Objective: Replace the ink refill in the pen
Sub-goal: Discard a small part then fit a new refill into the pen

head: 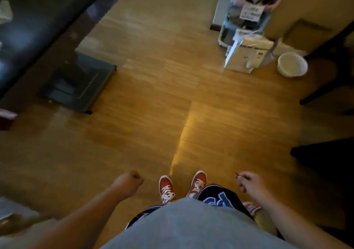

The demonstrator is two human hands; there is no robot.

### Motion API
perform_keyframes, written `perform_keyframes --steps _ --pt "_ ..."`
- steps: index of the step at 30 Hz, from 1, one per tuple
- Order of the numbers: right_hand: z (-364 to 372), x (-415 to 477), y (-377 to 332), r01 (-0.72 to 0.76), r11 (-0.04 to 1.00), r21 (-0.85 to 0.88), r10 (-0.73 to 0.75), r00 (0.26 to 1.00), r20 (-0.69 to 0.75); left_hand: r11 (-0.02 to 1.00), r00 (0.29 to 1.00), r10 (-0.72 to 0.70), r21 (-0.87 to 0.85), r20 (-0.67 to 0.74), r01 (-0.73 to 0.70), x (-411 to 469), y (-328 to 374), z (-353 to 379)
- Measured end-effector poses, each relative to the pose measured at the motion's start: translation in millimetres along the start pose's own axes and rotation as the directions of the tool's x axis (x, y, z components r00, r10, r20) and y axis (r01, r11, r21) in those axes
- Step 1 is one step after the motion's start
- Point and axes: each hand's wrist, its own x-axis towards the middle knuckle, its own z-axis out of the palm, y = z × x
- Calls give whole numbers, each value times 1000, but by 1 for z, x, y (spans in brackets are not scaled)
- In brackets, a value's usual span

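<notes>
**A thin rod in the right hand, well away from the table**

In the head view I look straight down at the wooden floor (153, 114) and a pair of red shoes (166, 188). The right hand (250, 182) has its fingers curled in and pinches a thin dark rod (237, 174), whose tip sticks out forward past the fingers. This is probably the ink refill or the pen itself, but the picture is too blurred for me to say which. The left hand (130, 181) is closed into a fist, and nothing shows in it. The dark table (38, 28) stands well apart, up on the left.

For this step I would carry the rod to a flat surface first. I would keep the pinch light so the rod does not bend, and give the left hand the barrel to hold steady.
</notes>
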Motion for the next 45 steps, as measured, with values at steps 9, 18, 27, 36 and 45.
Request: perform_keyframes --steps 9,18,27,36,45 --pt "-77 37 57 -242 939 245 261 964 -48 950 947 280 97 156 -296 98 242 -22" --pt "-189 129 12 -230 901 369 274 959 -71 924 947 253 240 200 -298 155 377 -48" --pt "-291 245 -80 -117 905 410 200 965 -168 908 967 158 356 202 -222 215 467 -86" --pt "-374 292 -101 -177 757 629 361 915 -177 790 906 284 458 315 -407 297 674 -118" --pt "-385 246 -51 -226 418 880 640 761 -108 493 731 414 541 542 -681 304 904 -45"
